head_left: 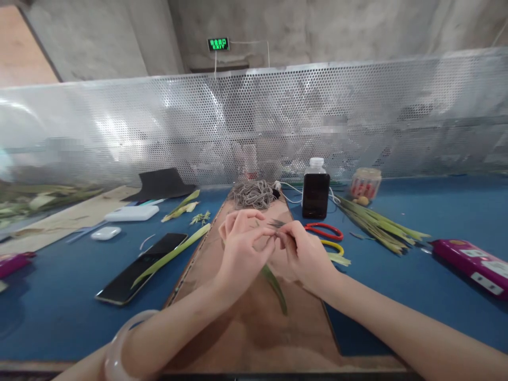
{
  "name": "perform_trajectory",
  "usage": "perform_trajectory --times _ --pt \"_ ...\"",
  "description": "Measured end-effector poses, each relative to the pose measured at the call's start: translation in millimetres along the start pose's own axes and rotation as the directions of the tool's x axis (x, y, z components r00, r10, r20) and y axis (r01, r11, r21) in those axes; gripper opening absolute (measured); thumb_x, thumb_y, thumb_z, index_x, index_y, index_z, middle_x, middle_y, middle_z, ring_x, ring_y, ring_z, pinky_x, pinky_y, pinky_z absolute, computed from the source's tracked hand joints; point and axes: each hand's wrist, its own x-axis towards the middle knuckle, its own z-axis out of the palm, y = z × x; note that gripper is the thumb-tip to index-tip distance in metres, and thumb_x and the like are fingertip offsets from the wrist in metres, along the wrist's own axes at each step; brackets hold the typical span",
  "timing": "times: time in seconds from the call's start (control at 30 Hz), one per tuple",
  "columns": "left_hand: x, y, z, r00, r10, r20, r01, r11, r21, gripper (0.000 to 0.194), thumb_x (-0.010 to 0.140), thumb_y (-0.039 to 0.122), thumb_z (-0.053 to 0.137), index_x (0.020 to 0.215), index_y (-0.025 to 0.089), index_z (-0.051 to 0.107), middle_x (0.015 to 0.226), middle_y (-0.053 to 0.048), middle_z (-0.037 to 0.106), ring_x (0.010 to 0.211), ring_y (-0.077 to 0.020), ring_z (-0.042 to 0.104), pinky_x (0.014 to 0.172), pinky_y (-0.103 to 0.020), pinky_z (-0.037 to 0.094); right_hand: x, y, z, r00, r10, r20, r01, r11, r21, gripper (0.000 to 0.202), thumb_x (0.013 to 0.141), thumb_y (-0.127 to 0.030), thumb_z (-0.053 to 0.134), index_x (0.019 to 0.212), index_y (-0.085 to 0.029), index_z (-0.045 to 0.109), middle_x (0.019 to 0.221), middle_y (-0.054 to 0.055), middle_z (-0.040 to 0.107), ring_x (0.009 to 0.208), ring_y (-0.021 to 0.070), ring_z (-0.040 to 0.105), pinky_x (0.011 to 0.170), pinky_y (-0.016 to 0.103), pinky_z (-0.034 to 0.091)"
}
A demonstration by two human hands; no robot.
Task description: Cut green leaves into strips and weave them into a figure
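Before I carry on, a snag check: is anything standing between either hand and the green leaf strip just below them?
Nothing visible stands between the left hand or right hand and the green leaf strip, though its upper end is hidden. The red handle loop lies off to the right.

The surface (448, 206) is wide and blue, with a brown edge (369, 364) at the near side. Behind it stands a long panel (166, 121) of grey metal, full of small round holes, which crosses the whole view. Pale light lies on this panel in bright patches. Above it rises a rough concrete wall (357, 32), on which a green exit sign (218, 44) is shining.
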Motion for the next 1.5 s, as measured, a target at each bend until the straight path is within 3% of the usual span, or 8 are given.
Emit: perform_trajectory --times 0.4,0.63,0.87,1.2,1.37,1.5 --pt "1 -5 6.1 0.984 -0.170 0.054 0.176 0.972 -0.156 0.005 0.071 0.022 0.060 0.069 0.022 0.065 0.095 -0.003 0.053 0.096 -0.0205 0.048 0.089 -0.040 0.033 0 2 7 0.996 0.083 -0.029 -0.081 0.995 0.066 0.013 0.085 -0.024 0.037 0.075 -0.020 0.045 0.062 0.000 0.056 0.051 0.0131 0.051 0.048 0.021 0.033" --pt "3 -9 9.7 0.965 -0.194 0.174 0.239 0.926 -0.292 0.007 0.072 0.021 0.058 0.072 0.018 0.064 0.092 -0.004 0.055 0.094 -0.0180 0.051 0.089 -0.035 0.035 2 2 5 0.996 0.090 -0.014 -0.088 0.989 0.116 0.014 0.086 -0.024 0.039 0.074 -0.019 0.045 0.060 -0.001 0.054 0.052 0.0119 0.049 0.050 0.021 0.035" --pt "5 -4 6.0 0.937 -0.244 0.248 0.309 0.913 -0.267 0.009 0.072 0.022 0.057 0.072 0.020 0.066 0.094 -0.004 0.056 0.094 -0.0195 0.051 0.090 -0.038 0.034 3 0 2 0.993 0.121 -0.001 -0.118 0.972 0.205 0.016 0.086 -0.022 0.040 0.071 -0.019 0.044 0.057 -0.003 0.052 0.051 0.0110 0.048 0.050 0.020 0.035" --pt "8 -10 5.6 0.918 -0.225 0.327 0.308 0.924 -0.228 0.013 0.070 0.019 0.056 0.072 0.020 0.068 0.093 -0.004 0.056 0.096 -0.0213 0.051 0.089 -0.038 0.035 3 3 3 0.996 0.064 0.069 -0.073 0.988 0.135 0.014 0.086 -0.020 0.038 0.074 -0.019 0.046 0.057 -0.002 0.055 0.049 0.0115 0.050 0.049 0.021 0.034" --pt "13 -21 4.8 0.851 -0.151 0.503 0.373 0.847 -0.379 0.016 0.071 0.020 0.054 0.078 0.018 0.068 0.096 -0.005 0.057 0.093 -0.0197 0.054 0.084 -0.033 0.040 4 6 -2 0.994 0.019 0.111 -0.035 0.989 0.143 0.015 0.085 -0.019 0.039 0.072 -0.019 0.045 0.056 -0.001 0.055 0.049 0.0113 0.049 0.049 0.021 0.034" --pt "15 -26 3.7 0.771 -0.031 0.636 0.469 0.703 -0.534 0.017 0.073 0.021 0.051 0.075 0.018 0.068 0.094 -0.004 0.061 0.098 -0.0202 0.053 0.089 -0.033 0.036 6 4 -7 0.985 0.027 0.169 -0.066 0.971 0.230 0.015 0.085 -0.018 0.040 0.071 -0.018 0.045 0.057 -0.002 0.056 0.050 0.0101 0.048 0.049 0.020 0.035"
